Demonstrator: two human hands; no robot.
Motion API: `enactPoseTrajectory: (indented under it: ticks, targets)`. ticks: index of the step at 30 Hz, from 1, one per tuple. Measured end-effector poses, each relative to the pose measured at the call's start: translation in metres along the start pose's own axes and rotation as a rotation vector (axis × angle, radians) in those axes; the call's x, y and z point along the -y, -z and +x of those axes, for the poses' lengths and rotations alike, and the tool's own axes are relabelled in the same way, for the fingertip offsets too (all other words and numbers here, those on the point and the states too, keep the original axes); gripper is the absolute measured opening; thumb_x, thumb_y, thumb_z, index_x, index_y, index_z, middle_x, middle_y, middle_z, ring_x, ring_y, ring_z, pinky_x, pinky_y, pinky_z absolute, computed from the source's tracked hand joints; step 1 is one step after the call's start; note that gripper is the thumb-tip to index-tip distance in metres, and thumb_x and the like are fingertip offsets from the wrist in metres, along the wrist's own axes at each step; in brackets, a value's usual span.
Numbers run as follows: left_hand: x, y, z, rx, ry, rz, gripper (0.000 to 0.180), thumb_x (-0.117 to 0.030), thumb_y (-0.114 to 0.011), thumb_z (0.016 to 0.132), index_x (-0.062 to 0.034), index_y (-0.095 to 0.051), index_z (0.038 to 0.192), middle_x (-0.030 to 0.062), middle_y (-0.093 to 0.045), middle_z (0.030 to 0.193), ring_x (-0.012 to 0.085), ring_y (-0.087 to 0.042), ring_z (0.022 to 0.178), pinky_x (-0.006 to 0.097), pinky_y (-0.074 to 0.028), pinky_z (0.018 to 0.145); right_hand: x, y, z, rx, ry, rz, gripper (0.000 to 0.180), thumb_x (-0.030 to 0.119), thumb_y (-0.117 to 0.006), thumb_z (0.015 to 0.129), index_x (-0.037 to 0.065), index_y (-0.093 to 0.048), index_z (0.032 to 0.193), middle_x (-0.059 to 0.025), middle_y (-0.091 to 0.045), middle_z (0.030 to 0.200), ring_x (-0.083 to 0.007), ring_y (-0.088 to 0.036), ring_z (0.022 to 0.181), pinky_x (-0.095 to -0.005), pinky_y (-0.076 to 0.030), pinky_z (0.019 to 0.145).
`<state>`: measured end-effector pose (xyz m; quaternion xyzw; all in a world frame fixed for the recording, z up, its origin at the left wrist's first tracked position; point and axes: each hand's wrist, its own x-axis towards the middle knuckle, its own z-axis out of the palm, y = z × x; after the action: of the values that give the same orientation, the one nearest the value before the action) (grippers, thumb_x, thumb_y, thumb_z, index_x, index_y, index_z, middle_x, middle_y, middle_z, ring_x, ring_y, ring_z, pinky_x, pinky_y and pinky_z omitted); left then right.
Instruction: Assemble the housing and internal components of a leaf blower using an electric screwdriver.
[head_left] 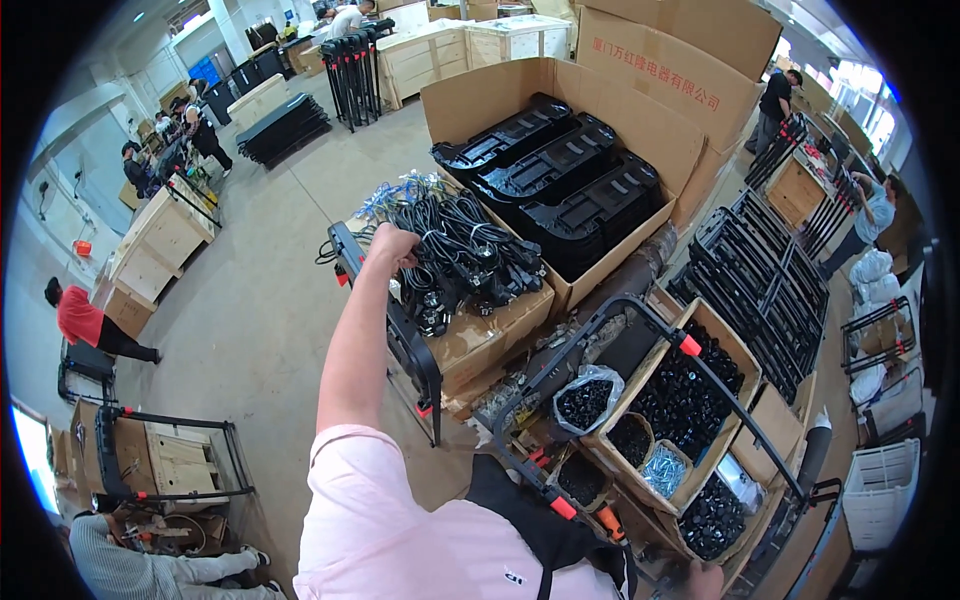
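My left arm is stretched far forward, and my left hand point(394, 245) is closed at the left side of a heap of bundled black power cords point(470, 245). What its fingers hold is hidden. The cords have plugs at the near side and blue and white wire ends at the far side, and lie on a cardboard box point(500, 335). Just left of the heap stands a black tubular frame point(405, 340) with red clips. Low at the right, my right hand point(705, 580) shows only in part, near a box of small black parts point(713, 518); its fingers are not clear.
Behind the cords, a large open carton point(575, 285) holds stacked black plastic covers point(590, 205). Another black frame point(600, 320) crosses bins of black knobs point(690, 390) and silver bolts point(664, 470) on my right. Black metal frames point(750, 290) are stacked beyond. Several people work farther off.
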<state>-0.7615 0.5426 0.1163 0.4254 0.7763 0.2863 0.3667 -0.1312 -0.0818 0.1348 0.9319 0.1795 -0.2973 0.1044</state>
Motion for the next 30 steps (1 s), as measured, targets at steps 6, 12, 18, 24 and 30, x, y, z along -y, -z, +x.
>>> enactPoseTrajectory:
  ticks: [6, 12, 18, 24, 30]
  targets:
    - [-0.013, 0.008, -0.093, 0.235, -0.330, -0.801, 0.036, -0.006, -0.064, 0.101, 0.0061, -0.058, 0.134, 0.0074, -0.071, 0.093, 0.0174, -0.069, 0.077, 0.029, -0.060, 0.066, 0.037, 0.023, -0.026, -0.028, 0.086, -0.035, 0.059, 0.049, -0.056, 0.107, 0.004, -0.063, 0.144, -0.0215, -0.060, 0.148, -0.0407, -0.056, 0.136, -0.0523, -0.048, 0.111]
    - [-0.017, -0.034, -0.152, 0.506, -0.295, -0.851, 0.038, 0.007, -0.050, 0.095, -0.0005, -0.056, 0.131, 0.0091, -0.068, 0.118, 0.0154, -0.067, 0.088, 0.031, -0.059, 0.075, 0.019, -0.021, 0.020, -0.376, 0.469, 0.048, 0.044, 0.039, -0.063, 0.096, -0.002, -0.076, 0.092, -0.0282, -0.074, 0.089, -0.0470, -0.072, 0.088, -0.0540, -0.055, 0.083]
    - [-0.042, -0.069, -0.230, 0.509, -0.487, -0.619, 0.020, -0.015, -0.058, 0.101, -0.0061, -0.061, 0.119, -0.0001, -0.062, 0.087, 0.0075, -0.051, 0.071, 0.026, -0.043, 0.065, 0.127, 0.019, -0.041, -0.314, 0.657, 0.243, 0.034, 0.032, -0.068, 0.094, 0.000, -0.076, 0.099, -0.0245, -0.074, 0.089, -0.0415, -0.073, 0.088, -0.0441, -0.057, 0.080]
    - [-0.030, -0.124, -0.309, 0.836, -0.721, -0.559, 0.025, -0.028, -0.053, 0.113, -0.0053, -0.063, 0.106, -0.0017, -0.058, 0.081, 0.0078, -0.053, 0.072, 0.027, -0.046, 0.068, 0.235, 0.054, -0.084, -0.021, 1.056, 0.753, 0.039, 0.032, -0.058, 0.108, -0.001, -0.072, 0.123, -0.0059, -0.072, 0.091, -0.0137, -0.067, 0.080, -0.0295, -0.053, 0.073]
    - [-0.004, -0.176, -0.378, 1.231, -0.747, -0.404, 0.037, -0.036, -0.047, 0.115, -0.0048, -0.060, 0.100, -0.0010, -0.056, 0.080, 0.0111, -0.053, 0.073, 0.029, -0.047, 0.069, 0.294, 0.068, -0.079, 0.279, 1.077, 1.358, 0.037, 0.034, -0.054, 0.113, 0.004, -0.071, 0.125, -0.0013, -0.073, 0.098, -0.0084, -0.063, 0.080, -0.0239, -0.050, 0.070]
